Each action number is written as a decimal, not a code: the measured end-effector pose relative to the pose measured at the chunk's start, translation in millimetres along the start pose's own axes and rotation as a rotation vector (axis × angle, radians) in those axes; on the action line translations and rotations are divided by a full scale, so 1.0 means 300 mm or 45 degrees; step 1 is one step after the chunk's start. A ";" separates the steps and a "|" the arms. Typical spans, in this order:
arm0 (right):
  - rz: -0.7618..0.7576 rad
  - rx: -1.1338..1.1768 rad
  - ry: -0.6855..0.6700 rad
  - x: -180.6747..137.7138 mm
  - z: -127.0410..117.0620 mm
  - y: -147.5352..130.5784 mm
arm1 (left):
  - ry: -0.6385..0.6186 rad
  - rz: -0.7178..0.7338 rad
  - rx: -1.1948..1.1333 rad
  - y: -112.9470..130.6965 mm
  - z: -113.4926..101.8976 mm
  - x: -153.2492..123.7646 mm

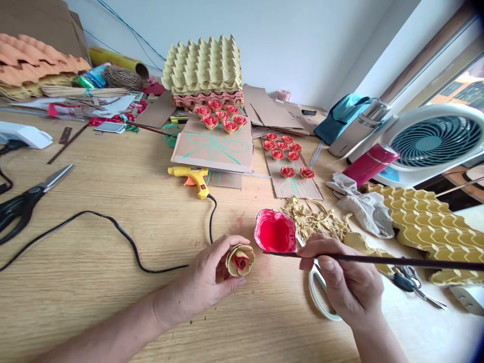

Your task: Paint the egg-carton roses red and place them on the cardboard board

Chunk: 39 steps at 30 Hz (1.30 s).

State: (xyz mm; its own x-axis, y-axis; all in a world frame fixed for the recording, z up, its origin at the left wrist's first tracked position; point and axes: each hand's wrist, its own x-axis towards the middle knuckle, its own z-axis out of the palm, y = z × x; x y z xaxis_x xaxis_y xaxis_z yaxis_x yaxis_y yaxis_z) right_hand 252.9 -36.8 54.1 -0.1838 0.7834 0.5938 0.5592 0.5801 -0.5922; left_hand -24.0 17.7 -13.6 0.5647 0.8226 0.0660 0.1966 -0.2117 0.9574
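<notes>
One flower (245,254), tan-petalled with a red centre, sits in the left hand (206,277), whose thumb and fingers curl part-closed around its sides, just above the tabletop (124,302). The right hand (346,285) is closed in a pinch on one long dark brush (393,261), its far end along the near edge of a single dish (258,229) of red paint; whether it touches the rim I cannot tell. Seven red flowers (222,117) cluster on a cardboard piece marked with green lines, and nine more (288,172) stand on a second piece to its right. One yellow glue gun (194,177) lies in front of the first piece. Two pairs of scissors show: black-handled ones (28,199) at the far left and a white-handled pair (319,297) partly under the right hand. The surface is light wood grain, with red smears near the dish and a heap of tan scraps (317,217) behind it. Beyond are stacked egg trays (204,68), a pale wall, one white fan (431,143) and a window at right.
</notes>
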 end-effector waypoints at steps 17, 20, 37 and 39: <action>-0.151 0.031 -0.164 -0.007 0.066 -0.037 | -0.059 0.233 0.178 0.007 0.000 -0.011; -0.159 0.009 -0.201 -0.005 0.071 -0.037 | -0.077 0.281 0.189 0.001 0.000 -0.009; -0.171 0.204 -0.128 -0.006 0.041 -0.040 | -0.090 0.210 0.140 0.024 -0.009 -0.004; -0.188 0.154 -0.157 -0.001 0.044 -0.040 | -0.093 0.202 0.136 0.030 -0.009 -0.003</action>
State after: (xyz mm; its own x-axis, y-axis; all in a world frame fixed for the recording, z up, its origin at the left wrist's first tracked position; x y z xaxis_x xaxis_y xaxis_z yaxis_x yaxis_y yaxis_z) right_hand 235.6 -41.1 53.8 -0.3581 0.7053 0.6118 0.4197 0.7070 -0.5693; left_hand -24.9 16.4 -4.3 0.6513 0.7349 0.1890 0.1825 -0.3936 0.9010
